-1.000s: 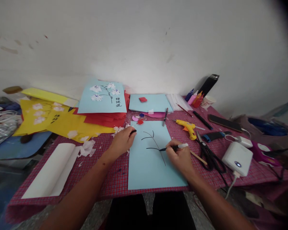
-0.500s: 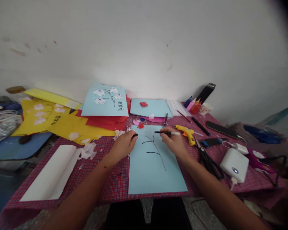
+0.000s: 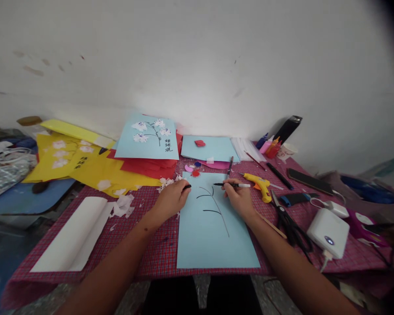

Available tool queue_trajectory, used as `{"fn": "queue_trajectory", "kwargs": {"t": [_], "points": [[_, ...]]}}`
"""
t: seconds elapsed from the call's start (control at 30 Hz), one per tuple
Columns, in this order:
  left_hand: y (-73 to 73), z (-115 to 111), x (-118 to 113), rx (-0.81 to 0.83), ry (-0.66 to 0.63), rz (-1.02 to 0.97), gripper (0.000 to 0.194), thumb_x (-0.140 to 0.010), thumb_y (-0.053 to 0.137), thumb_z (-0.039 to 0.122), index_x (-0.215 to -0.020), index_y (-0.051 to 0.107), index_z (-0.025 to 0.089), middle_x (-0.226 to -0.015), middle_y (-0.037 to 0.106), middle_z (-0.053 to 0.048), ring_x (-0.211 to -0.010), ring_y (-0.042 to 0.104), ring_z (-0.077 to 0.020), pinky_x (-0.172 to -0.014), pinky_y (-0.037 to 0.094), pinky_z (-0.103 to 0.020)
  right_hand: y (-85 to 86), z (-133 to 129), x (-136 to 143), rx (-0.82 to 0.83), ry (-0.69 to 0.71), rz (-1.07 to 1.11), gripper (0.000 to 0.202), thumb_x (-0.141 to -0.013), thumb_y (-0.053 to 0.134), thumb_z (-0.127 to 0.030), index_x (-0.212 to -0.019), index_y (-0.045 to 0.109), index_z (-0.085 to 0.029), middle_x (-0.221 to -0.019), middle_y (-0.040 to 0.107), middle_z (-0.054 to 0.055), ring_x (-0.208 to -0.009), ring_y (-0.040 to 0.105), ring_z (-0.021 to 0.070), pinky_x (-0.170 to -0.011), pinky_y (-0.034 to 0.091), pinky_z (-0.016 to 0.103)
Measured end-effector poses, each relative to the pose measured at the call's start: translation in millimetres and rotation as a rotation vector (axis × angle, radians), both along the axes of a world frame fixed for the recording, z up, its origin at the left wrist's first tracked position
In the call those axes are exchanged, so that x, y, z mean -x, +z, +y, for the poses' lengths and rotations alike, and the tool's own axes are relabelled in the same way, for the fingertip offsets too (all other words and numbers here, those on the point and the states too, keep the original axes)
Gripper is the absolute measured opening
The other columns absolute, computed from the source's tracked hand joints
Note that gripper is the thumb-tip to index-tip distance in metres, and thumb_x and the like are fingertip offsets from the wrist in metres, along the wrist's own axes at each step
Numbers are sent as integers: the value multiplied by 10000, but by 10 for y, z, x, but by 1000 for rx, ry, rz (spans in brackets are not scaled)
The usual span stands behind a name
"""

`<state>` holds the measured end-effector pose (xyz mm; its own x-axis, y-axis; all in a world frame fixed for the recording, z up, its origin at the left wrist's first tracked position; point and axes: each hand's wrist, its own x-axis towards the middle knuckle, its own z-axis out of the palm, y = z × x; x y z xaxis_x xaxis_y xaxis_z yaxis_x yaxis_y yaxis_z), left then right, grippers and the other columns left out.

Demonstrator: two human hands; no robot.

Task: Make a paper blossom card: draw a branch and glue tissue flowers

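Note:
A light blue sheet point(image 3: 213, 236) lies on the red checked tablecloth point(image 3: 151, 245) in front of me, with thin black branch lines drawn on its upper half. My right hand point(image 3: 238, 199) holds a black marker point(image 3: 232, 185) level above the sheet's top right part, tip pointing left. At the sheet's top left edge rests my left hand point(image 3: 171, 199), closed on a small black marker cap point(image 3: 187, 187).
A finished blue flower picture point(image 3: 149, 139) lies on red and yellow paper at the back. Right of the sheet are a yellow glue gun point(image 3: 259, 183), scissors point(image 3: 287, 221), a white power bank point(image 3: 328, 232) and a phone point(image 3: 307, 180). A white paper roll point(image 3: 74, 232) lies left.
My right hand lifted the marker from the lower branch line and moved up to the sheet's top right. The left hand stayed put. The view shifted slightly.

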<state>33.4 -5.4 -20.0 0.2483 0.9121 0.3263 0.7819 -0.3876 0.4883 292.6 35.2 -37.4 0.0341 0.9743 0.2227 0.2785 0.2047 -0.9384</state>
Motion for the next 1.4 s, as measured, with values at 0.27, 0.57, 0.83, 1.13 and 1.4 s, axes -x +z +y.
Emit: {"fn": "queue_trajectory", "kwargs": {"t": [0.27, 0.57, 0.83, 1.13, 1.4], "points": [[11, -8, -2, 2, -17, 0, 113, -944, 479, 230, -997, 575, 199, -938, 661, -53, -861, 620, -203, -769, 453, -324, 0, -8, -10, -30, 66, -57, 192, -808, 591, -334, -947, 682, -237, -804, 717, 45, -579, 614, 187, -521, 473, 310], [14, -1, -9, 13, -7, 15, 134, -948, 481, 242, -1026, 581, 201, -962, 672, -58, -891, 630, -210, -790, 468, -331, 30, 32, 137, -49, 143, -79, 196, -829, 581, -308, -963, 681, -206, -812, 722, 46, -583, 610, 168, -541, 477, 288], [6, -3, -2, 17, -18, 7, 148, -947, 483, 248, -1040, 590, 205, -985, 674, -57, -914, 631, -210, -814, 479, -336, 56, 3, 196, -35, 144, 6, 215, -835, 599, -384, -908, 657, -191, -732, 691, 36, -533, 575, 159, -486, 435, 273], [37, -20, -8, 16, -33, 6, 149, -944, 492, 249, -1033, 604, 206, -993, 675, -63, -941, 625, -217, -838, 479, -349, 11, -21, 167, -22, 198, -69, 230, -837, 590, -399, -923, 685, -209, -774, 707, 51, -582, 601, 180, -519, 461, 291], [31, -18, -5, 9, -35, 15, 146, -942, 495, 246, -1028, 602, 195, -982, 669, -67, -928, 623, -217, -824, 478, -343, -13, -31, 208, -68, 265, -167, 258, -857, 595, -372, -1013, 713, -203, -874, 728, 59, -705, 647, 179, -602, 507, 283]]}}
